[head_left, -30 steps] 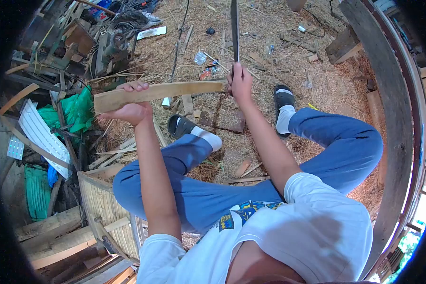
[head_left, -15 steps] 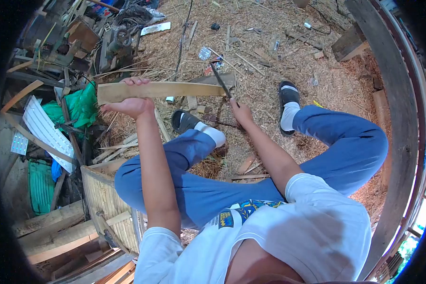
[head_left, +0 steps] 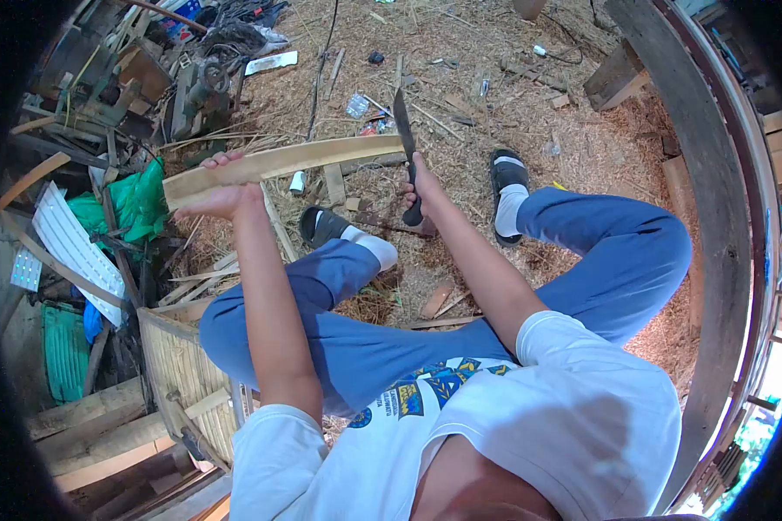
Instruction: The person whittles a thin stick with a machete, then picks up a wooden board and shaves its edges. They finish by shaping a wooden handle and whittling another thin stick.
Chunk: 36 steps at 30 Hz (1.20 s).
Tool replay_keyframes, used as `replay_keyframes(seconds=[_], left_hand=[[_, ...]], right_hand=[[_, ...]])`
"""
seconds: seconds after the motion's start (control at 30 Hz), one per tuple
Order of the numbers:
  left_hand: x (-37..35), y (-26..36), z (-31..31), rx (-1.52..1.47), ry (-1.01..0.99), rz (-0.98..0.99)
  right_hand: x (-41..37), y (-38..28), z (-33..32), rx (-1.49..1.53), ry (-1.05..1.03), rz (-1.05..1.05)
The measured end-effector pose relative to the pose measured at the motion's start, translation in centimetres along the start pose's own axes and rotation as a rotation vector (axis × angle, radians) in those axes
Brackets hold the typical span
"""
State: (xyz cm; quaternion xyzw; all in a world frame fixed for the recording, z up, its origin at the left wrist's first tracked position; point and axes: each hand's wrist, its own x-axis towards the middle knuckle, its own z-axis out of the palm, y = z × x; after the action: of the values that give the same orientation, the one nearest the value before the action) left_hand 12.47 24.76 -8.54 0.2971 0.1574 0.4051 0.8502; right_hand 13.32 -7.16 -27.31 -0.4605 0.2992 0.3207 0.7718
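A long pale strip of split bamboo or wood [head_left: 300, 163] is held out sideways in front of me. My left hand [head_left: 222, 191] grips its broad left end, palm beneath and fingers over the far edge. A machete [head_left: 403, 130] with a dark blade and black handle is in my right hand [head_left: 421, 185], fingers closed round the handle. The blade points away from me and stands at the strip's right end; whether it touches cannot be told.
Wood shavings and scraps cover the ground [head_left: 460, 104]. A woven basket-like panel [head_left: 187, 356] stands by my left knee. Green plastic [head_left: 135, 204] and piled debris lie at the left. A thick wooden beam [head_left: 721, 260] curves along the right, with a wood block [head_left: 615, 76] near it.
The machete has turned more upright, its handle now showing below my right hand. The strip's left end has dropped slightly and its right end has risen. The view has shifted a little.
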Motion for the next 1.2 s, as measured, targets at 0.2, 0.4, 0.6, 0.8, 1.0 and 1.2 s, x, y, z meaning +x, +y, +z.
replay_keyframes(seconds=[0.2, 0.4, 0.6, 0.8, 1.0, 1.2], left_hand=[[0.1, -1.0, -0.7, -0.055, 0.074, -0.021], [-0.2, -1.6, -0.6, -0.02, 0.16, 0.009], [1.1, -2.1, -1.8, 0.02, 0.208, 0.034], [2.3, -2.2, -2.3, -0.006, 0.3, 0.11], [1.1, -0.4, -1.4, 0.112, 0.263, -0.021], [0.7, -0.5, -1.3, 0.273, 0.237, 0.039]], right_hand=[[-0.2, 1.3, 0.0, 0.128, -0.025, -0.006], [0.7, 1.9, 0.0, 0.325, -0.034, 0.008], [0.1, 3.6, -0.3, 0.123, 0.119, -0.137], [-0.3, 3.8, 0.1, -0.129, 0.196, -0.313], [-1.2, 4.3, 0.8, -0.352, 0.255, -0.361], [-0.3, 5.5, -0.1, -0.45, 0.278, -0.334]])
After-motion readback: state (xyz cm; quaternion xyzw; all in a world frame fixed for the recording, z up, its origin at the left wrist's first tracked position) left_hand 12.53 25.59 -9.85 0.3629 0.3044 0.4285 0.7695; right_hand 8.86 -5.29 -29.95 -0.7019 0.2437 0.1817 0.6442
